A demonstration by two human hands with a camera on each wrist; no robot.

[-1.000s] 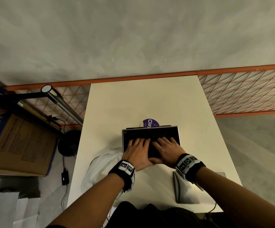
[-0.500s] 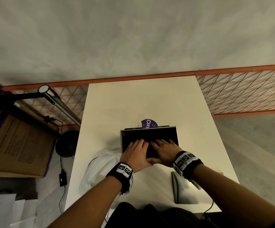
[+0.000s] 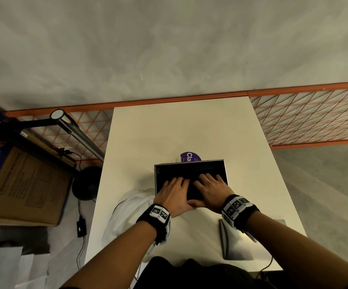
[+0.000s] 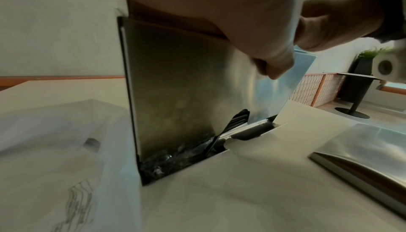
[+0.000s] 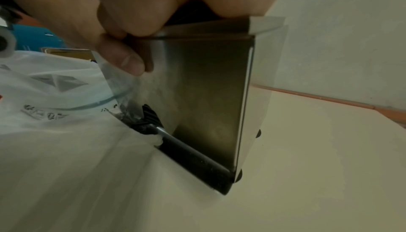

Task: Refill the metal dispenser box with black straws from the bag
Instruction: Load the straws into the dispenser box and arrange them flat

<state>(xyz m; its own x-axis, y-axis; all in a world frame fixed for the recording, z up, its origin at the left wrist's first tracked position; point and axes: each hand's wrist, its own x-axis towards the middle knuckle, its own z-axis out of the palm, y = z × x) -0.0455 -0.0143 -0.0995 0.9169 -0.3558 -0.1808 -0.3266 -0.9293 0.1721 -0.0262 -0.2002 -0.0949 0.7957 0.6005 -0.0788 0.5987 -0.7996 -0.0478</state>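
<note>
The open metal dispenser box [image 3: 156,180] stands mid-table, filled with black straws [image 3: 189,171]. My left hand [image 3: 174,190] and right hand [image 3: 210,185] lie side by side on top of the straws, fingers spread and fairly straight, pressing down. Both thumbs hang over the front wall. In the left wrist view my left thumb [image 4: 272,63] rests against the steel front [image 4: 175,88]. The right wrist view shows the same wall [image 5: 208,88] and the black roller [image 5: 193,157] at its foot. The white plastic bag [image 3: 127,213] lies left of the box.
The box's metal lid [image 3: 237,245] lies on the table at the near right. A purple label [image 3: 188,157] shows behind the box. Left of the table are a cardboard carton [image 3: 18,180], a lamp arm [image 3: 79,134] and cables. Orange mesh fencing [image 3: 314,117] runs behind.
Both hands stay flat on the straws in the box, with only a slight shift of the fingers. The box and bag have not moved.
</note>
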